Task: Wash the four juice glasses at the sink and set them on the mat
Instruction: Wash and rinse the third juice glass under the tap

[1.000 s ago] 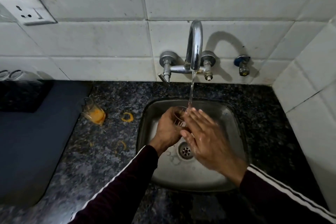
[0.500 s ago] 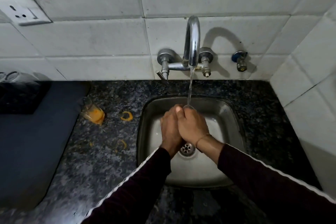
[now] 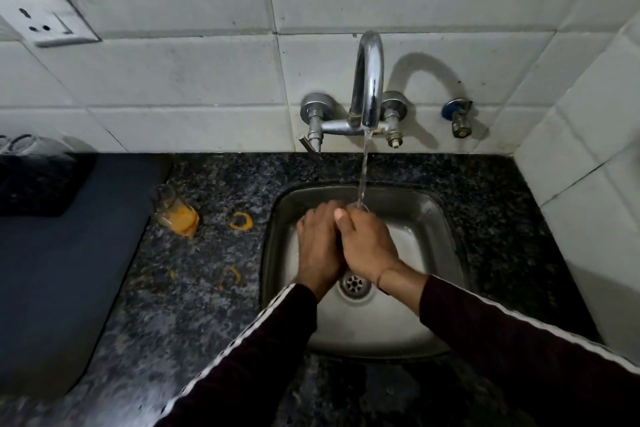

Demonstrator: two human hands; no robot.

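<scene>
While both hands work over the sink point(image 3: 446, 218), we can barely see the glass: only a sliver of rim point(image 3: 363, 207) shows under the tap point(image 3: 369, 80) stream, past the right hand point(image 3: 367, 246). Left hand point(image 3: 320, 246) curls round it from the left, right hand closes over it from the other side, fingers together; exact finger placement is hidden. We judge it light, rigid, brittle, and slick when wet, so wrap the body, not the rim, and keep it off the steel. One dirty glass point(image 3: 175, 213) sits on the counter point(image 3: 207, 288) beside the mat point(image 3: 62, 270). Two clear glasses point(image 3: 20, 144) stand far left.
</scene>
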